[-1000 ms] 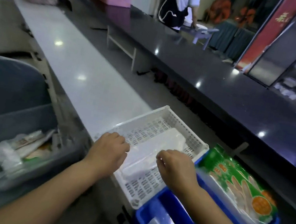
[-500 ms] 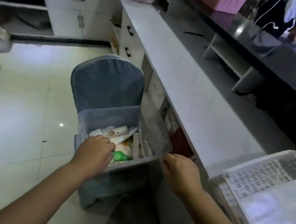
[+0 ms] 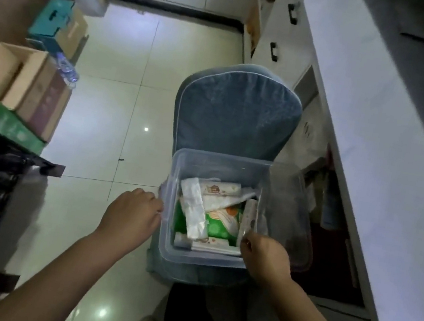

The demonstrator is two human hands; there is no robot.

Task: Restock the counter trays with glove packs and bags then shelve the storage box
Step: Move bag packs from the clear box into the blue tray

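- The clear storage box is sitting on a blue-covered chair, lower middle of the frame, probably parked there so it's within reach of the white counter on the right.
- The left hand is curling round the box's left rim and the right hand is clasping the right rim, so it looks like a two-handed lift is coming.
- The lid is leaning against the right side. Can't tell if the right fingers are catching it too.
- Packs are lying loose inside, green and white ones, so the box is going to need carrying level.
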